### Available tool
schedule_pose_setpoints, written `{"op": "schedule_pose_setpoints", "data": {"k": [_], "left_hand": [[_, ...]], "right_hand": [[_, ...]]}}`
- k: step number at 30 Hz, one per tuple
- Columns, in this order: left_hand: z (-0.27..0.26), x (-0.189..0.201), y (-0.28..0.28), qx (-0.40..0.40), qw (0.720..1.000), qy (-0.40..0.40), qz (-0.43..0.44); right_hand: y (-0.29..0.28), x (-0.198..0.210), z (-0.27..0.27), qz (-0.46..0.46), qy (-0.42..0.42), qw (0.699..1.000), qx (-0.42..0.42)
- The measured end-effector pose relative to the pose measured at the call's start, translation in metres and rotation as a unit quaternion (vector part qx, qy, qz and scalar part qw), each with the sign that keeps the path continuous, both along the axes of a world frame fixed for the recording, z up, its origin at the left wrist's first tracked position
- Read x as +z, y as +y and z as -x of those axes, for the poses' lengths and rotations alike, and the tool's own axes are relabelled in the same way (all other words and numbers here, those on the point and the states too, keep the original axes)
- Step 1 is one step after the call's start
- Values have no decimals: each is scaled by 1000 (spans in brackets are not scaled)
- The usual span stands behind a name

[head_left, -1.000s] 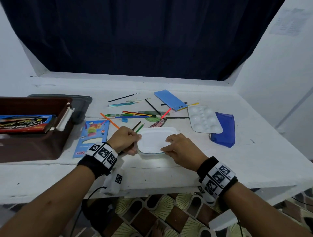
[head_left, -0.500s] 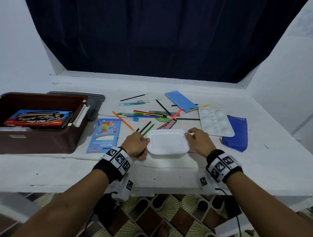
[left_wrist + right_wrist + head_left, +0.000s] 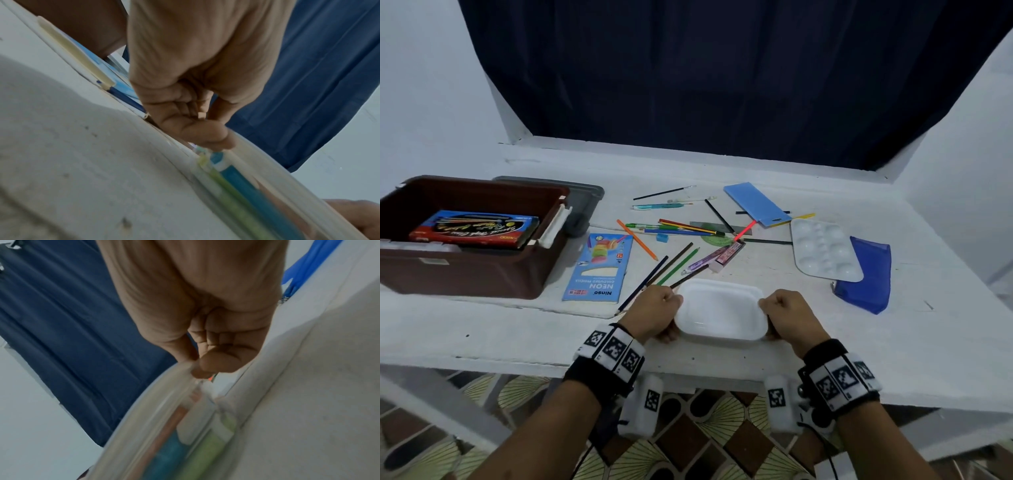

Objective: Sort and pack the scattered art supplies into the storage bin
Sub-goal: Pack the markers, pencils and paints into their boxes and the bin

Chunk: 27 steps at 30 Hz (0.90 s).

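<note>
At the counter's (image 3: 482, 342) near edge, the left hand (image 3: 654, 315) and right hand (image 3: 789, 317) each grip an end of the lidded box (image 3: 720, 310). The bin (image 3: 465, 274) at the left edge holds only one pack (image 3: 476, 228), I judge; pencils (image 3: 674, 263), palette (image 3: 825, 250) and pouch (image 3: 866, 274) remain scattered.

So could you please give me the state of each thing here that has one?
Bin: open, a box of supplies inside.
Bin lid: off, behind the bin.
White box: lid on, both hands grip its ends.
Left hand: grips the white box.
Right hand: grips the white box.
Palette: wells empty.
</note>
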<state>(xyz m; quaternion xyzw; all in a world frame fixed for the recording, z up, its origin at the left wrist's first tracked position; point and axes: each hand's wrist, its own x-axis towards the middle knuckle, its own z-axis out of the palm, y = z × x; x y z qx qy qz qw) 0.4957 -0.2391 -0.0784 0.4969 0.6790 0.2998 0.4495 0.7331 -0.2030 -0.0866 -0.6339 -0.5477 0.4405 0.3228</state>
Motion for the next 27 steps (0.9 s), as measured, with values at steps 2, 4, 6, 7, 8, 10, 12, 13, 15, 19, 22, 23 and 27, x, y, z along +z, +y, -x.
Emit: {"op": "schedule_pose_setpoints", "data": {"k": [2,4,6,7,8,10,12,13,15,19,22,23,27], "left_hand": [[-2,-1,-2,20,1000,-4,-10],[-4,-3,-6,47,998,-12,-25],[-7,-6,-13,80,995,-51,-38],[-8,-7,-18,95,992,-78,-39],[-10,-7,-23,109,988,-102,-36],[-13,-9,-32,123,982,-138,-26],[-17,-12,-38,128,981,-147,-21],[-18,-15,-41,128,981,-144,-20],[-20,-18,-44,124,981,-150,-18],[-27,-17,-48,134,976,-170,-34],[-31,-16,-50,150,974,-161,-50],[-31,-16,-51,153,973,-165,-50],[-18,-11,-47,113,981,-158,-4]], "right_hand": [[-2,-1,1,-3,8,1000,-16],[-8,-2,1,-10,29,999,-33],[-20,-2,1,-8,72,996,-48],[-28,-2,1,4,96,994,-51],[-36,-2,0,23,119,991,-50],[-54,-5,-1,56,152,986,-35],[-66,-9,-2,57,159,986,-18],[-70,-12,-2,48,155,987,-11],[-72,-17,-2,19,146,989,-2],[-74,-29,-1,-27,153,988,-13],[-77,-30,-1,-29,156,987,-18],[-78,-28,-1,-26,149,988,-15],[-67,-13,-13,1,98,995,10]]}}
